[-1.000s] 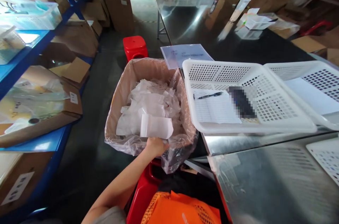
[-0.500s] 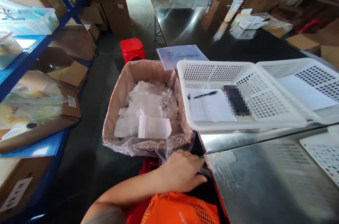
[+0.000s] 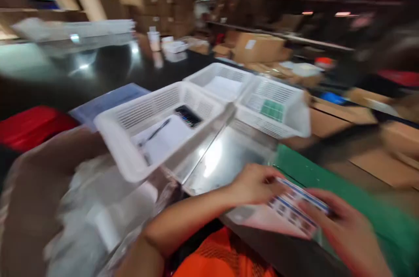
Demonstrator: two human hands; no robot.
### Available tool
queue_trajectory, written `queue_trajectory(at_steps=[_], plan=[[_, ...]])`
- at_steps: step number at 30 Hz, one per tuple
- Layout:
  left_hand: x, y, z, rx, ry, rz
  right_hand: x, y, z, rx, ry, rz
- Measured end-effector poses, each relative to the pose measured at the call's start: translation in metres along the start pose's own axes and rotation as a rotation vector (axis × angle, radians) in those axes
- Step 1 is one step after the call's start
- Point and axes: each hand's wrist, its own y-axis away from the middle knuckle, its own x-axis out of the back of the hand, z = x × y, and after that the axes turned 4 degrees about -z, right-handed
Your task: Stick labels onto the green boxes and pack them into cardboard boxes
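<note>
In the head view, a printed sheet (image 3: pixel 290 212) lies between your two hands, held up in front of you near the close edge of the metal table (image 3: pixel 248 144). Your left hand (image 3: pixel 253 183) grasps its upper left part, with fingers bent over the edge; your right hand (image 3: pixel 343 224) grasps its right end, the thumb across the printed face. The sheet slants down towards the right and bears a blue band and rows of small pictures; motion blur makes the print unreadable. A pale, pinkish portion (image 3: pixel 265 221) extends below your left wrist; whether it belongs to the sheet cannot be told.

Beyond and to the right of the sheet runs a green surface (image 3: pixel 310 172), partly behind your right hand. Well to the left of both hands, a white basket (image 3: pixel 114 146) contains paper (image 3: pixel 176 135), a pen (image 3: pixel 159 129) and a dark, phone-like object (image 3: pixel 188 115). Two more baskets stand farther off, the right-hand one (image 3: pixel 275 128) holding a green item (image 3: pixel 272 110). At lower left, beside your left forearm, a lined carton (image 3: pixel 29 207) contains whitish, crumpled packets (image 3: pixel 81 198). Your orange vest (image 3: pixel 212 257) shows at the bottom.
</note>
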Motion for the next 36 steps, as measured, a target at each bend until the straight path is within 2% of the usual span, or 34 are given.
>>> queue_trajectory(at_steps=[3, 5, 7, 11, 14, 16, 18, 20, 22, 24, 30, 36], plan=[[-0.013, -0.025, 0.004, 0.082, 0.197, 0.048, 0.009, 0.006, 0.017, -0.087, -0.556, -0.042], [-0.019, -0.045, 0.005, 0.118, 0.191, -0.042, 0.015, 0.0, 0.029, -0.123, -0.781, -0.017], [-0.03, -0.061, 0.004, 0.172, 0.159, -0.112, 0.019, -0.002, 0.044, -0.144, -0.895, 0.024], [-0.054, -0.079, -0.01, 0.274, 0.079, -0.181, 0.018, 0.008, 0.075, -0.158, -0.919, 0.119], [-0.059, -0.082, -0.028, 0.313, 0.049, -0.23, 0.021, 0.017, 0.088, -0.033, -0.743, 0.222], [-0.052, -0.079, -0.038, 0.351, 0.068, -0.292, 0.029, 0.019, 0.092, 0.085, -0.658, 0.285], [-0.037, -0.072, -0.043, 0.405, 0.097, -0.423, 0.038, 0.018, 0.094, 0.127, -0.682, 0.334], [-0.021, -0.065, -0.043, 0.445, 0.113, -0.639, 0.047, 0.013, 0.096, 0.064, -0.721, 0.35], [-0.008, -0.061, -0.039, 0.44, 0.134, -0.833, 0.051, 0.006, 0.1, -0.046, -0.71, 0.309], [-0.001, -0.06, -0.035, 0.405, 0.169, -0.91, 0.051, -0.002, 0.106, -0.156, -0.69, 0.21], [-0.006, -0.065, -0.035, 0.462, 0.189, -0.843, 0.042, -0.012, 0.129, -0.337, -0.722, -0.008], [-0.011, -0.066, -0.038, 0.525, 0.218, -0.647, 0.037, -0.015, 0.136, -0.402, -0.713, -0.031]])
